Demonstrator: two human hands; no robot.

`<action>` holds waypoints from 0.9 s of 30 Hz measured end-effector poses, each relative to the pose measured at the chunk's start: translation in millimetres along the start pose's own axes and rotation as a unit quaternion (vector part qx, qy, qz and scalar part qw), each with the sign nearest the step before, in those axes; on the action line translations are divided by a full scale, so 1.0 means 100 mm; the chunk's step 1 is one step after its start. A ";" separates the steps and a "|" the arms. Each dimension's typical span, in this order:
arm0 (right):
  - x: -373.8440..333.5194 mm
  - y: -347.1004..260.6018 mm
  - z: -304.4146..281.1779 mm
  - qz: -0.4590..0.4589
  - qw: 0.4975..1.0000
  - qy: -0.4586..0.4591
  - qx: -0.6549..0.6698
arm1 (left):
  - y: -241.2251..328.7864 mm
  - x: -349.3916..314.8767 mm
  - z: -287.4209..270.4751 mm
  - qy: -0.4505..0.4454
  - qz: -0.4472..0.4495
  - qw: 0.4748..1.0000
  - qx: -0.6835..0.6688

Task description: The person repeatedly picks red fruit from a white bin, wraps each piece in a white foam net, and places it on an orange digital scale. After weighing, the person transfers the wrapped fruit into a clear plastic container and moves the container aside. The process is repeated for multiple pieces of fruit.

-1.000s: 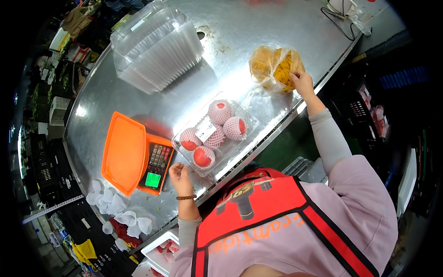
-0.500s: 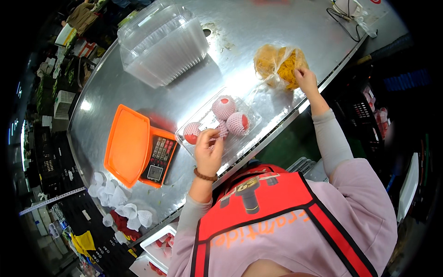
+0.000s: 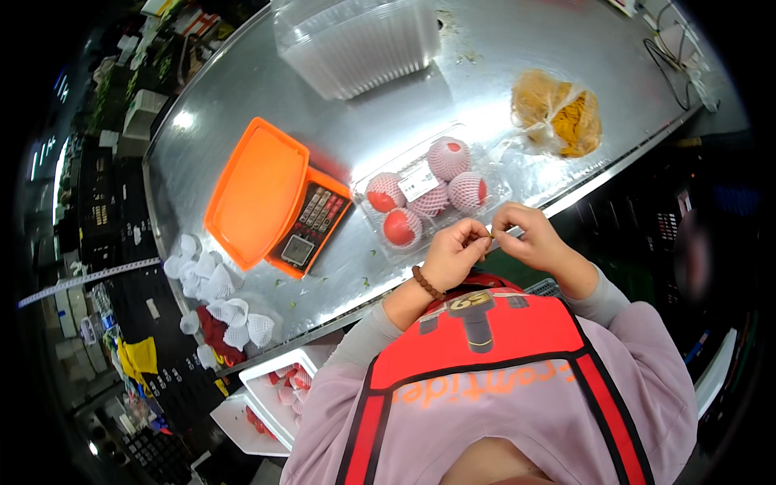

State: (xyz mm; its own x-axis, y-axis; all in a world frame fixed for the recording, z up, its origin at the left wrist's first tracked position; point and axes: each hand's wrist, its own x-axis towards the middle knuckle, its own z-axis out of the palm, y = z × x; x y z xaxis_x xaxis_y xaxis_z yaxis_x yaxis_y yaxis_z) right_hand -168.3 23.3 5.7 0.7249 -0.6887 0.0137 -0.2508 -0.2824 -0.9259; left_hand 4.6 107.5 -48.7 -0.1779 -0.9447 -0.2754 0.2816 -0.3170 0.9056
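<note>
My left hand, with a brown bead bracelet at the wrist, meets my right hand just over the table's near edge. Both pinch a thin yellowish rubber band, mostly covered by the fingertips. Beyond my left hand lies a clear plastic container with several round red fruits in pink foam nets. A white label rests over the fruit. Farther right, away from both hands, sits a clear plastic bag full of yellow rubber bands.
An orange weighing scale stands left of the container. Nested clear plastic containers are stacked at the back. White foam nets lie at the left corner, above a white foam box of fruit. Cables lie far right.
My right hand has left the bag of rubber bands and come in to my left hand. My left hand has moved off the fruit toward the table edge. The whole view has shifted.
</note>
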 end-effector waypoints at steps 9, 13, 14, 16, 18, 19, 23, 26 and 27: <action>0.00 -0.11 0.17 0.052 0.791 -0.060 0.607 | 0.19 -0.06 0.13 -0.142 0.011 0.962 0.233; 0.25 0.03 0.36 -0.023 0.973 0.128 0.191 | 0.23 0.03 0.18 -0.237 -0.042 0.960 0.140; 0.30 0.03 0.41 -0.090 0.979 0.184 0.010 | 0.24 0.06 0.12 -0.224 -0.139 0.964 0.034; 0.29 0.05 0.42 -0.069 0.972 0.218 -0.048 | 0.15 0.14 0.03 -0.180 -0.117 0.977 0.005; 0.26 0.19 0.42 -0.066 0.959 0.262 -0.087 | 0.07 0.17 -0.09 -0.082 -0.054 0.991 0.090; 0.21 0.31 0.39 -0.010 0.962 0.269 -0.054 | 0.07 0.16 -0.15 0.002 0.003 0.990 0.144; 0.10 1.04 0.16 0.209 0.942 0.261 0.017 | 0.27 0.01 -0.66 0.296 0.214 0.798 0.480; 0.18 1.12 0.22 0.286 0.928 0.185 0.147 | 0.11 -0.23 -1.03 0.384 0.166 0.729 0.541; 0.24 1.16 0.28 0.296 0.915 0.203 0.182 | -0.04 -0.23 -1.13 0.375 0.170 0.751 0.516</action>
State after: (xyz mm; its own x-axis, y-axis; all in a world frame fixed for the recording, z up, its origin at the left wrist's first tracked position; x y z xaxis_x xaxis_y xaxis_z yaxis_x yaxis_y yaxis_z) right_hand -162.0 -6.6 -112.0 0.2148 -0.8610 -0.4610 -0.2386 0.4115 -0.8796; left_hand 114.1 121.2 -82.1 0.4296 -0.8605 0.2740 -0.7588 -0.1795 0.6261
